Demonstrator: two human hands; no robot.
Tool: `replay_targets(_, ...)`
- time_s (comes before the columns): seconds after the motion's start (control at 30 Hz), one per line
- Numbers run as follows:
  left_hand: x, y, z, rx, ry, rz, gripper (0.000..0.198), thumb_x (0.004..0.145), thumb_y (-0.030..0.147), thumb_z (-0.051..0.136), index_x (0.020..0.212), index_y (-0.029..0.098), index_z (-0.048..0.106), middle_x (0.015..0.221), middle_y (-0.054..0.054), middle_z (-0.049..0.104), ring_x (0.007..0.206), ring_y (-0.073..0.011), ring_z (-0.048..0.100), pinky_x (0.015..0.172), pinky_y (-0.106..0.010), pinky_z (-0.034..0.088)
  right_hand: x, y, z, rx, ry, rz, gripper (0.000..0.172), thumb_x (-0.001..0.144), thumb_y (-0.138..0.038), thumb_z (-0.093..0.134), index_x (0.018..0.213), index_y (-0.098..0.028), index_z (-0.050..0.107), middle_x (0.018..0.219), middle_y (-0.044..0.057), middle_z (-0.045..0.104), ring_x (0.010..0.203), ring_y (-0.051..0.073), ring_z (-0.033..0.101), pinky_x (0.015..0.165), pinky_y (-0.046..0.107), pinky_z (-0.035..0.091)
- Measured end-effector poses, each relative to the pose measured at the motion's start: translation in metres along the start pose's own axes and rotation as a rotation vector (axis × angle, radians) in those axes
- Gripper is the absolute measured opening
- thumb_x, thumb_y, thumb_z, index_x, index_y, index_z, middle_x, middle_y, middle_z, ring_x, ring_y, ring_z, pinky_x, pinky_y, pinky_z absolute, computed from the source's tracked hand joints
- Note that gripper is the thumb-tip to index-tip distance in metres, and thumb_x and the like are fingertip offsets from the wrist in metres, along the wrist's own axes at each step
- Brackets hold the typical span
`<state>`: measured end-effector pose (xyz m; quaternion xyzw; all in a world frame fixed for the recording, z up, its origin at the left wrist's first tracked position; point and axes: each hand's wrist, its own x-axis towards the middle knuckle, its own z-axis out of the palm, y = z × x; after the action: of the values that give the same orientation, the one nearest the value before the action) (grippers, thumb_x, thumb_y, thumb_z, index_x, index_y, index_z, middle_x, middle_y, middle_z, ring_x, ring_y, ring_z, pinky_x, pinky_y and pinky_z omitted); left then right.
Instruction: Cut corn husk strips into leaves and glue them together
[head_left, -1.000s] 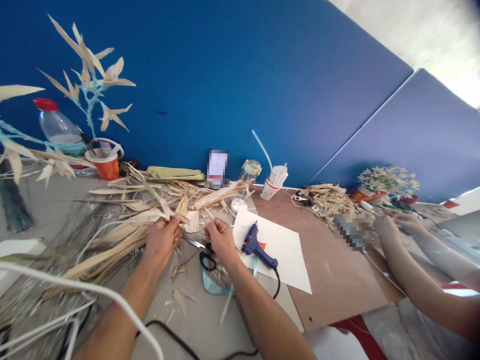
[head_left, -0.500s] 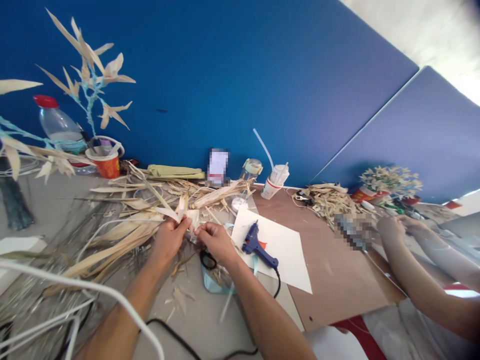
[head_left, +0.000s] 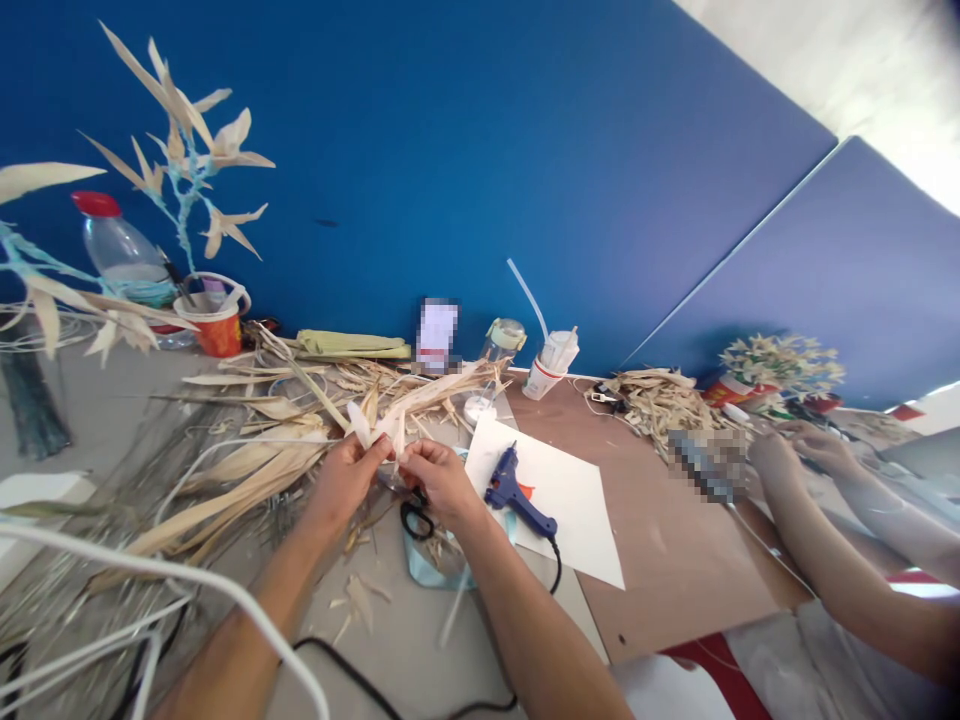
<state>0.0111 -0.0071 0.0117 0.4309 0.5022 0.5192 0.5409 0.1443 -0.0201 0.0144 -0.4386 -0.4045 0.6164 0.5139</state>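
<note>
Near the middle of the table, my left hand (head_left: pixel 351 478) pinches pale corn husk pieces (head_left: pixel 361 424) that stick up above its thumb. Close beside it on the right, my right hand (head_left: pixel 437 480) is closed on a thin pale husk strip (head_left: pixel 400 432) between the two hands. Black-handled scissors (head_left: pixel 417 520) lie just below my right hand, partly hidden. A blue glue gun (head_left: pixel 520 495) rests on a white sheet (head_left: pixel 589 500) to the right.
Dried husks (head_left: pixel 247 480) and wires spread over the left side. White cables cross the lower left. Along the blue wall stand a red cup (head_left: pixel 217 332), a phone (head_left: pixel 436 332), a jar (head_left: pixel 504 340) and a paper cup (head_left: pixel 543 378). Another person's hands (head_left: pixel 780 460) are at the right.
The husk pieces between my hands have shifted and changed angle, with the strip now more upright. My right hand has turned slightly and moved a little upward. The camera view has shifted slightly.
</note>
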Motion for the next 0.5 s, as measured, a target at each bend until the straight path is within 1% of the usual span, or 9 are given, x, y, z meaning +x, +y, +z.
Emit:
replay_targets(0.1,-0.003,0.002,0.002,-0.029,-0.128,-0.007,0.029,0.064,0.043,0.074,0.073,0.017,0.064,0.051,0.006,0.05,0.044,-0.0102,0.037,0.043,-0.023,0.026,0.0,-0.002,0.0,0.119,0.044,-0.041,0.018,0.061,-0.032,0.071,0.06,-0.019,0.059,0.05,-0.005,0.052,0.046,0.008,0.039,0.049,0.021,0.03)
replay_targets(0.17,-0.005,0.004,0.003,-0.053,-0.168,-0.025,0.029,0.064,0.042,0.074,0.076,0.017,0.064,0.052,0.007,0.049,0.044,-0.0096,0.036,0.043,-0.023,0.026,0.001,-0.001,0.0,0.134,0.065,-0.067,0.02,0.061,-0.034,0.072,0.06,-0.02,0.058,0.048,-0.006,0.049,0.046,0.008,0.039,0.05,0.022,0.029)
replay_targets(0.27,-0.007,0.005,0.006,-0.053,-0.185,-0.047,0.031,0.063,0.041,0.075,0.077,0.016,0.064,0.054,0.006,0.051,0.044,-0.009,0.035,0.044,-0.023,0.025,0.002,0.003,0.001,0.126,0.089,-0.103,0.021,0.063,-0.035,0.072,0.061,-0.02,0.058,0.049,-0.006,0.049,0.047,0.008,0.038,0.05,0.023,0.029)
replay_targets(0.37,-0.007,0.003,0.006,-0.034,-0.196,-0.044,0.032,0.064,0.044,0.074,0.071,0.015,0.063,0.057,0.003,0.055,0.046,-0.0095,0.037,0.044,-0.023,0.026,0.003,0.006,0.002,0.121,0.09,-0.139,0.019,0.065,-0.032,0.072,0.061,-0.019,0.059,0.052,-0.005,0.052,0.048,0.008,0.039,0.052,0.022,0.03)
replay_targets(0.43,-0.006,-0.001,0.005,-0.007,-0.186,-0.027,0.033,0.067,0.047,0.071,0.069,0.015,0.062,0.058,0.002,0.055,0.048,-0.0102,0.04,0.046,-0.023,0.027,0.003,0.008,0.002,0.129,0.081,-0.132,0.017,0.066,-0.03,0.071,0.061,-0.019,0.059,0.05,-0.005,0.052,0.047,0.008,0.039,0.052,0.022,0.03)
replay_targets(0.5,-0.005,-0.005,0.003,0.033,-0.159,-0.005,0.034,0.07,0.048,0.069,0.068,0.015,0.061,0.056,0.003,0.053,0.049,-0.0104,0.04,0.046,-0.023,0.027,0.002,0.008,0.002,0.163,0.066,-0.1,0.017,0.065,-0.028,0.071,0.06,-0.019,0.058,0.048,-0.006,0.051,0.045,0.007,0.039,0.05,0.021,0.029)
